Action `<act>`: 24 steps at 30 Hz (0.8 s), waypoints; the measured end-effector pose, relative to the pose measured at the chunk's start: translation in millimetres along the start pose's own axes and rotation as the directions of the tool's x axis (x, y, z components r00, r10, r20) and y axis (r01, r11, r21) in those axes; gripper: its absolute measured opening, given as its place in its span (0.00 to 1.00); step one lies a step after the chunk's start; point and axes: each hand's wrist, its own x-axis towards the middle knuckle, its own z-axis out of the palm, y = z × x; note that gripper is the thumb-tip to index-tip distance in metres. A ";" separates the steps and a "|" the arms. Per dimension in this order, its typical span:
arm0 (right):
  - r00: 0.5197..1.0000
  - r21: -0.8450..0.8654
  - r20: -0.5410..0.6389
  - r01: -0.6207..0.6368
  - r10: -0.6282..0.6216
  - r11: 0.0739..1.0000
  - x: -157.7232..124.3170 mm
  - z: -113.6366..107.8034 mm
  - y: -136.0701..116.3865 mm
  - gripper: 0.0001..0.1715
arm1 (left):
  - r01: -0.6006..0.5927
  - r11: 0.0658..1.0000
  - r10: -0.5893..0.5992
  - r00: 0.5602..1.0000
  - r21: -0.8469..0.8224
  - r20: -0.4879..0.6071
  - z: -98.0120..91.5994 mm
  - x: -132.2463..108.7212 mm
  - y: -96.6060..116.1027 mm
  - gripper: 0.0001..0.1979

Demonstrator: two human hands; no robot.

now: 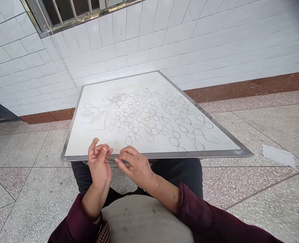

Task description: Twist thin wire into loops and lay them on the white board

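Observation:
A thin wire (116, 149) runs between my two hands just above the near edge of the white board, with a rounded loop standing up past my left fingers. My left hand (100, 165), palm toward me, pinches the wire between thumb and fingertips; a tan wrap (96, 140) covers one finger. From the right, my right hand (139, 168) grips the other end between thumb and forefinger. The fingers hide part of the wire. Beyond my hands, many wires bent into figure eights (199, 134) lie across the board.
The metal-framed white board (76, 143) stands against a tiled wall (129, 44). On it are a tangled wire pile (117, 98) and angular bent wires (86, 112) at left. A barred window (73, 10) is above. A white strip (277, 155) lies on the floor at right.

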 end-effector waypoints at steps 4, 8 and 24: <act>0.999 -0.017 -0.035 -0.033 0.032 0.999 -0.6 0.7 -1.3 0.11 | 0.006 0.999 -0.006 1.000 -0.035 0.000 1.2 -0.2 -0.3 0.22; 0.998 -0.020 -0.048 -0.033 0.032 0.999 -1.3 1.8 -1.5 0.11 | 0.005 1.000 -0.005 1.000 -0.016 -0.002 5.2 -3.0 -1.8 0.22; 0.984 0.381 0.078 -0.177 0.159 0.907 -3.5 -2.6 5.4 0.18 | 0.168 0.981 -0.161 0.984 -0.097 0.075 3.8 -0.9 -5.2 0.23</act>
